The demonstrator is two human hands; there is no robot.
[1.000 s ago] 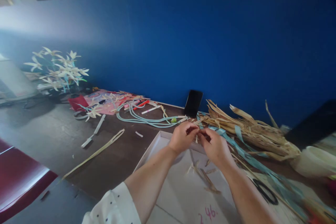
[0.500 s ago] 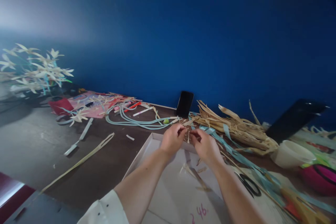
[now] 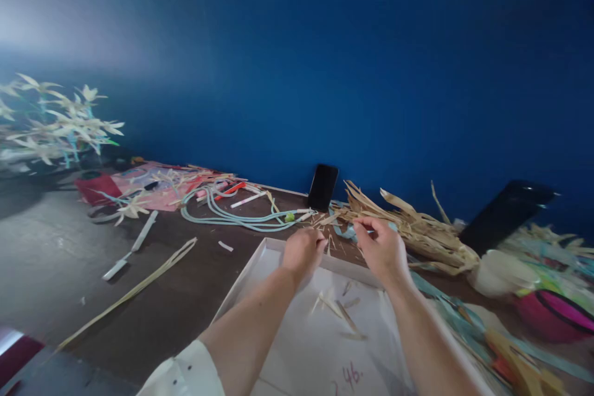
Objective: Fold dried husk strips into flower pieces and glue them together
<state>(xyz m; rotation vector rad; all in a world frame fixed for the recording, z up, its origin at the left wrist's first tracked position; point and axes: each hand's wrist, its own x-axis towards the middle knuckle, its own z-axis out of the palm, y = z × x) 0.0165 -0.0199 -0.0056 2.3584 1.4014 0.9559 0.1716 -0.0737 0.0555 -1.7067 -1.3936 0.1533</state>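
My left hand [image 3: 302, 253] and my right hand [image 3: 383, 249] hover over the far rim of a shallow white box lid [image 3: 297, 346]. The left hand's fingers are curled and pinch a thin dry straw strip near the rim. The right hand is raised a little, fingers closed on a strip end beside a light blue ribbon [image 3: 346, 232]. Loose straw scraps [image 3: 341, 309] lie inside the lid below both hands.
A pile of dry husks [image 3: 417, 232] lies right of the hands. A dark phone [image 3: 323, 187] leans on the blue wall. Pale blue cords [image 3: 232, 213], a long straw strip [image 3: 134, 288], straw flowers [image 3: 60, 120], a white cup [image 3: 496, 272] and a pink bowl [image 3: 557, 315] surround the lid.
My hands have drawn apart; the right hand rose and shifted right toward the husks. The view has swung to the right, showing more of the cup and bowl.
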